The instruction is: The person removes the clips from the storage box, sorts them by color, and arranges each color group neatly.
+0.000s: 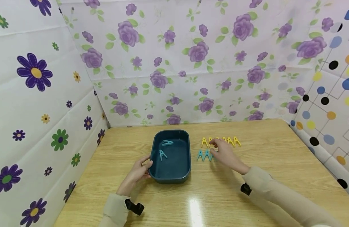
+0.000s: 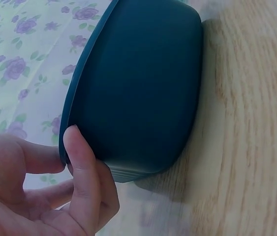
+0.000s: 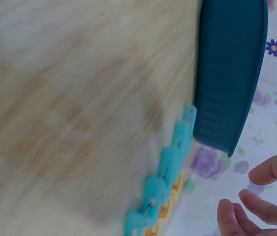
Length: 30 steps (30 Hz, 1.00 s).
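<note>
A dark teal rectangular bin [image 1: 172, 181] stands on the table with two light-blue clothespins lying in it, one near the far end [image 1: 167, 142] and one near its left wall [image 1: 162, 154]. My left hand [image 1: 138, 172] pinches the bin's left rim between thumb and fingers, seen close up in the left wrist view [image 2: 86, 191]. To the right of the bin, my right hand [image 1: 226, 154] hovers over a row of light-blue clothespins [image 1: 200, 155], partly covering it. Its fingers are apart and bent a little, with nothing between them in the right wrist view [image 3: 271, 206].
Behind the blue row stands a row of several yellow clothespins [image 1: 237, 142], some hidden by my right hand. The wooden table [image 1: 112, 145] meets a flowered cloth [image 1: 168, 94] at its back edge. More patterned cloth hangs left and right.
</note>
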Available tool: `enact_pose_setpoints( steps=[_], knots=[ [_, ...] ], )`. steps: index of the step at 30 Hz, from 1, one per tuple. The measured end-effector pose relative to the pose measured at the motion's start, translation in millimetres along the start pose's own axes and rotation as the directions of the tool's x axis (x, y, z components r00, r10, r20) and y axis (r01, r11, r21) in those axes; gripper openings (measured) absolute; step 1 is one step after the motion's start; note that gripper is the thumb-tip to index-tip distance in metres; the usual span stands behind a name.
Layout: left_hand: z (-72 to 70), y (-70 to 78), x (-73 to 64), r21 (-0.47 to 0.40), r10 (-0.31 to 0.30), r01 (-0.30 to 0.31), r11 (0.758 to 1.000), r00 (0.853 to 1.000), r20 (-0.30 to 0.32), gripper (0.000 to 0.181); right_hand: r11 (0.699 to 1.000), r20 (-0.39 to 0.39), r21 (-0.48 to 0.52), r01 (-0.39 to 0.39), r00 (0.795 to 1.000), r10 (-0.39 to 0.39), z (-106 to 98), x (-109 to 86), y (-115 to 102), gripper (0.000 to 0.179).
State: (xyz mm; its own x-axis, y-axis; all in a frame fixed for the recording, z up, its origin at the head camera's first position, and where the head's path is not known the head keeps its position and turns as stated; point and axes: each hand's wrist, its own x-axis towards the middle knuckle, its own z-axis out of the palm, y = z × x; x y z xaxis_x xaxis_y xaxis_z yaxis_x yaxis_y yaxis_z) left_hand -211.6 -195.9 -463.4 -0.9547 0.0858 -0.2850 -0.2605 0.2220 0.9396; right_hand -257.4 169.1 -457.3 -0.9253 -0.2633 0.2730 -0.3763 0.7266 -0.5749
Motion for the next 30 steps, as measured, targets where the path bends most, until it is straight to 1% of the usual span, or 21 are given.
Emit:
enact_pose_setpoints(
  steps=[8,14,18,21,23,24,28,30],
  knots=[
    [0.1,-1.3,0.4,-0.004,0.006,-0.006,1.000,1.000,0.015,0.049,0.998,0.008,0.035,0.047,0.999,-0.047,11,11.0,-16,0.025],
    [-0.5,0.8,-0.4,-0.013,0.014,-0.014,1.000,1.000,0.014,0.049,0.995,0.018,0.082,0.061,0.998,-0.063,18,22.4,-33,0.022],
    [-1.0,1.4,-1.2,-0.008,0.012,-0.012,1.000,1.000,0.007,0.049,0.983,0.055,0.177,0.040,0.997,-0.050,21,31.1,-48,0.022],
    [-1.1,1.0,-2.1,-0.005,0.018,-0.018,1.000,1.000,0.011,0.050,0.976,0.085,0.215,0.020,0.996,-0.039,22,35.9,-61,0.022],
    [-1.2,0.3,-1.8,-0.004,0.017,-0.017,1.000,1.000,0.011,0.050,0.979,0.106,0.205,0.007,0.994,-0.029,22,39.1,-70,0.021],
    [-1.2,-0.1,-1.5,-0.005,0.016,-0.016,1.000,1.000,0.011,0.050,0.978,0.123,0.206,-0.015,0.992,-0.010,22,40.8,-74,0.020],
    [-1.3,-1.0,0.0,-0.014,0.012,-0.011,1.000,1.000,0.013,0.049,0.976,0.163,0.213,-0.048,0.987,0.013,23,48.8,-85,0.018],
    [-1.2,-1.1,0.0,-0.018,0.012,-0.012,1.000,1.000,0.020,0.049,0.974,0.186,0.222,-0.051,0.982,0.009,25,52.7,-89,0.016]
  ],
)
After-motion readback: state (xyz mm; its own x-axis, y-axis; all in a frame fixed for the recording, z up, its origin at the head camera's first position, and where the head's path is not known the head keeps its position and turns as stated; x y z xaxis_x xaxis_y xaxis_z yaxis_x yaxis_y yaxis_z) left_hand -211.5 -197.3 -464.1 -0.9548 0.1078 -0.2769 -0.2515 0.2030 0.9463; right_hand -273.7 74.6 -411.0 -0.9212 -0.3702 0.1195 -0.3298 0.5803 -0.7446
